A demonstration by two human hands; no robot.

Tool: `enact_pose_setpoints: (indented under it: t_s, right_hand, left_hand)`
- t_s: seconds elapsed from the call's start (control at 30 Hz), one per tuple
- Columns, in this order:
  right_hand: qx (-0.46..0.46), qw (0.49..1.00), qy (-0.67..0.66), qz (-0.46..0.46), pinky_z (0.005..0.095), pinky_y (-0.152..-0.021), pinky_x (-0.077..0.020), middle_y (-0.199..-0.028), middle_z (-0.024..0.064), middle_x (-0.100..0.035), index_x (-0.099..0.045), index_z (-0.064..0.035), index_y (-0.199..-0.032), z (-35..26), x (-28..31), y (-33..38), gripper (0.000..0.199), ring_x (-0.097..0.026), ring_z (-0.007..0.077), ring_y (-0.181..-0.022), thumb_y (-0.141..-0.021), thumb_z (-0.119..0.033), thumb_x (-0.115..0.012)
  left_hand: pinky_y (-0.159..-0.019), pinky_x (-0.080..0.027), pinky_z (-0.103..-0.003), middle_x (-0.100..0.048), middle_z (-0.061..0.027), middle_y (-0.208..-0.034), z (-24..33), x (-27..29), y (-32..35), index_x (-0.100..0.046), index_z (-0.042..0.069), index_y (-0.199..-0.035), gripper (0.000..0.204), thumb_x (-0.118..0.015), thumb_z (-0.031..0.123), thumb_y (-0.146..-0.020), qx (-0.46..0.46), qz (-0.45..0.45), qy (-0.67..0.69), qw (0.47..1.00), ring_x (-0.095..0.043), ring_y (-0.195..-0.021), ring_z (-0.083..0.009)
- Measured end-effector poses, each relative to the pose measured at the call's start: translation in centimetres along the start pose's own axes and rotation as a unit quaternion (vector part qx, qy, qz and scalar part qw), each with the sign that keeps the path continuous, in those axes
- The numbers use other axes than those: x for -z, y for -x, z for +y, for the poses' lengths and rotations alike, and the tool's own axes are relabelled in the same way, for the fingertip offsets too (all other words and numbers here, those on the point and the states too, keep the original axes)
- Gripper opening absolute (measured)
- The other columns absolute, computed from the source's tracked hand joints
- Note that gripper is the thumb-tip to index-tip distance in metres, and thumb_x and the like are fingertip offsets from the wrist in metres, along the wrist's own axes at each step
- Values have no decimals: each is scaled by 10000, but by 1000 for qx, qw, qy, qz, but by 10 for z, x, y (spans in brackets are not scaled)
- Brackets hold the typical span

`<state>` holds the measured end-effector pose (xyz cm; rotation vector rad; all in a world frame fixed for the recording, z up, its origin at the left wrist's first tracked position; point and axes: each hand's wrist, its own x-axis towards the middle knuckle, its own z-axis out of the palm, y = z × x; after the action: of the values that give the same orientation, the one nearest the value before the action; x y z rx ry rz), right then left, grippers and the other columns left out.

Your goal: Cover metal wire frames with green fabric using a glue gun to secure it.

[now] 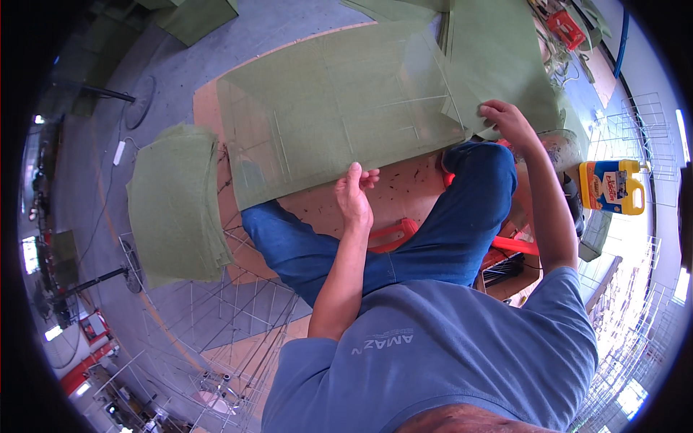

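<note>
A large green sheet (pixel 310 94) lies across a brown board in front of my knees, with thin pale wire lines (pixel 280 144) showing on it. My left hand (pixel 354 195) is at the middle of its near edge, thumb on the edge and fingers curled, apparently pinching it. By the sheet's right corner, my right hand (pixel 509 126) has its fingers bent and drawn together; what they hold, if anything, is too small to make out. Next to that hand, a small flap (pixel 452 108) stands out from the sheet. More green sheeting (pixel 498 50) spreads beyond it.
A stack of green sheets (pixel 173 206) lies to the left, above wire frames (pixel 238 317). On the right stand a yellow and blue jug (pixel 612 187) and wire grids (pixel 639 123). A red box (pixel 565 29) sits far right. Red tubing (pixel 393 232) shows between my legs.
</note>
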<state>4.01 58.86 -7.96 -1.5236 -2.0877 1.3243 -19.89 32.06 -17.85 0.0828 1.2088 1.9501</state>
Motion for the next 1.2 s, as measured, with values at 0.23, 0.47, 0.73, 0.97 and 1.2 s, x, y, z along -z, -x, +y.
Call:
enact_pose_setpoints:
  t_s: [0.23, 0.47, 0.73, 0.97, 1.2]
  right_hand:
    - [358, 858, 316, -189, 414, -856, -524, -1007, 142, -628, -657, -67, -968, -53, -112, 110, 160, -620, 343, -988, -832, -102, -580]
    - [32, 990, 24, -136, 482, -745, -529, -863, 241, -667, -651, 4, -812, 9, -314, 77, 261, -663, 406, -830, -844, -251, -606]
    - [136, 971, 164, -111, 514, -630, -514, -814, 171, -702, -668, -86, -711, 26, -354, 35, 251, -670, 404, -743, -786, -318, -606]
    - [240, 958, 148, -46, 497, -833, -477, -925, 186, -674, -671, -99, -790, 31, -350, 24, 227, -630, 380, -941, -771, -314, -603]
    - [241, 941, 215, -103, 470, -1007, -417, -1138, 181, -662, -689, -87, -987, 50, -356, 15, 301, -589, 344, -1136, -837, -314, -560]
  left_hand:
    - [-604, -451, -270, -700, -147, -749, 18, -2, 4, -615, 50, -744, 325, -644, 285, -968, 1, 15, 0, 1000, -600, -623, -147]
    - [-498, -328, -232, -575, -39, -586, 16, -11, 1, -581, 81, -680, 348, -660, 287, -949, -6, 29, -5, 1000, -456, -508, -88]
    - [-507, -295, -240, -520, 3, -593, -14, 15, -5, -559, 102, -671, 350, -663, 277, -955, -28, 21, -48, 998, -427, -533, -78]
    - [-586, -327, -257, -546, -4, -644, -27, 29, 2, -571, 101, -673, 363, -672, 308, -953, -23, 17, -79, 996, -454, -605, -86]
    - [-607, -340, -257, -523, 12, -663, -44, 45, -10, -576, 84, -691, 370, -672, 318, -962, 21, 34, -128, 991, -441, -623, -84]
